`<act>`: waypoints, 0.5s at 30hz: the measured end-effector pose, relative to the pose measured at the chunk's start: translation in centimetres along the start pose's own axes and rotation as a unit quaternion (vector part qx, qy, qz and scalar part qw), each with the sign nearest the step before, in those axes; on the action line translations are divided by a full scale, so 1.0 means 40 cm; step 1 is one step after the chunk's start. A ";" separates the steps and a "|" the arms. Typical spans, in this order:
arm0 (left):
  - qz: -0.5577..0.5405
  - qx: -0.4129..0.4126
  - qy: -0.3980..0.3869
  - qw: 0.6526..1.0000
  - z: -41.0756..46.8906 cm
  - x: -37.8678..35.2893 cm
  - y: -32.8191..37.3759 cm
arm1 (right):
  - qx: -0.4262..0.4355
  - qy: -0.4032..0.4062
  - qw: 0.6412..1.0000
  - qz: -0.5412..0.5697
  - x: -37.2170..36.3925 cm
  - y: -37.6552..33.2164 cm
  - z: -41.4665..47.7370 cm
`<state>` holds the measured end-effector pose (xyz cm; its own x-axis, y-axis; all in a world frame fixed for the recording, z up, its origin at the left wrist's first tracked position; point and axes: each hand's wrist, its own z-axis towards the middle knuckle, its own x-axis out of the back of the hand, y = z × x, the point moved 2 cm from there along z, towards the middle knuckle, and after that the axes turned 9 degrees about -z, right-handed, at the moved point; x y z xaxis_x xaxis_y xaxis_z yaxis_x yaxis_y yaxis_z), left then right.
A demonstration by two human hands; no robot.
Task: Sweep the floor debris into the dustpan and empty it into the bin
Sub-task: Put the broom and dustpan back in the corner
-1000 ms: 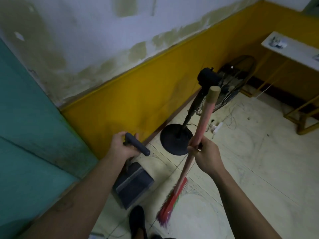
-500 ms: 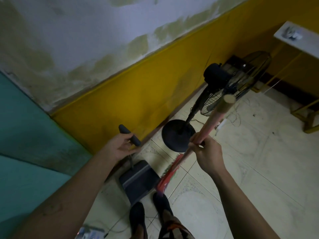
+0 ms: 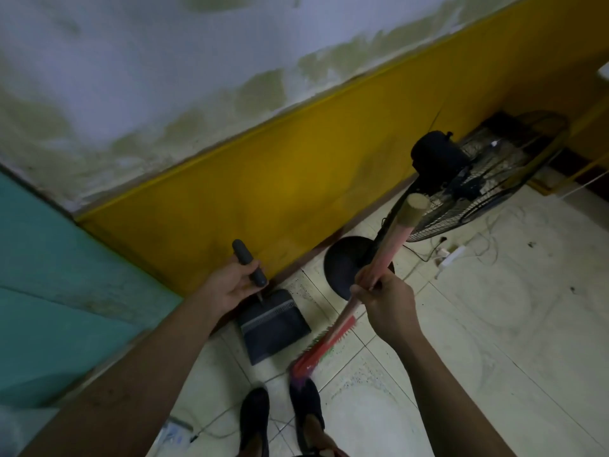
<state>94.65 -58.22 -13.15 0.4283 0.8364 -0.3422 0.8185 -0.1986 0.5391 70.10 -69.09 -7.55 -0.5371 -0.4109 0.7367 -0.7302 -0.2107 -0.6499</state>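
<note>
Now, what we see from above:
Left hand [image 3: 232,285]: we have it wrapped around the dark grip of the dustpan handle [image 3: 249,263].
Dustpan [image 3: 273,324]: dark pan resting on the tiled floor [image 3: 494,324] close to the yellow wall [image 3: 280,186], mouth facing the broom head.
Right hand [image 3: 384,301]: we clench it on the pink broom handle [image 3: 390,255], partway down the stick.
Broom head [image 3: 316,351]: red, bristles down on the tiles, just beside the dustpan and in front of our dark shoes [image 3: 306,407].
Fan [image 3: 461,186]: black pedestal fan behind the broom, by the wall.
Debris: too small for us to tell.
</note>
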 end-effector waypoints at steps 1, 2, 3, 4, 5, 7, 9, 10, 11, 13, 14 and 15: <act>-0.002 -0.006 0.006 1.000 0.008 -0.001 -0.002 | 0.001 -0.006 1.000 -0.002 -0.001 0.005 0.009; 0.001 -0.010 0.014 1.000 0.016 -0.001 -0.003 | 0.002 -0.013 1.000 -0.001 -0.002 0.009 0.016; 0.008 -0.011 0.024 1.000 0.023 0.001 -0.005 | 0.001 -0.023 1.000 0.003 -0.004 0.012 0.023; 0.017 -0.013 0.030 0.999 0.029 0.001 -0.006 | -0.001 -0.032 0.999 0.009 -0.008 0.012 0.025; 0.014 -0.014 0.036 0.999 0.036 0.002 -0.008 | 0.002 -0.045 0.999 0.010 -0.014 0.014 0.033; 0.006 -0.014 0.035 0.999 0.038 -0.005 -0.008 | 0.008 -0.066 0.998 0.006 -0.025 0.013 0.042; -0.004 -0.019 0.034 0.999 0.041 -0.010 -0.004 | 0.022 -0.082 0.996 -0.001 -0.040 0.007 0.054; -0.002 -0.020 0.033 0.999 0.040 -0.014 -0.002 | 0.027 -0.086 0.996 -0.001 -0.048 0.003 0.059; -0.002 -0.023 0.033 0.999 0.037 -0.008 0.000 | 0.036 -0.093 0.995 -0.001 -0.058 -0.006 0.065; -0.001 -0.034 0.033 0.999 0.030 0.005 0.002 | 0.049 -0.107 0.993 -0.004 -0.082 -0.027 0.077; 0.004 -0.039 0.035 0.999 0.026 0.013 0.000 | 0.052 -0.114 0.992 -0.006 -0.094 -0.035 0.084; 0.009 -0.049 0.042 0.998 0.016 0.026 -0.001 | 0.061 -0.122 0.991 -0.012 -0.111 -0.047 0.091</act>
<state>95.32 -57.65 -14.03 0.4055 0.8737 -0.2688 0.7681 -0.1662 0.6184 75.40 -70.10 -10.27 -0.3916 -0.6042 0.6939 -0.6765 -0.3221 -0.6622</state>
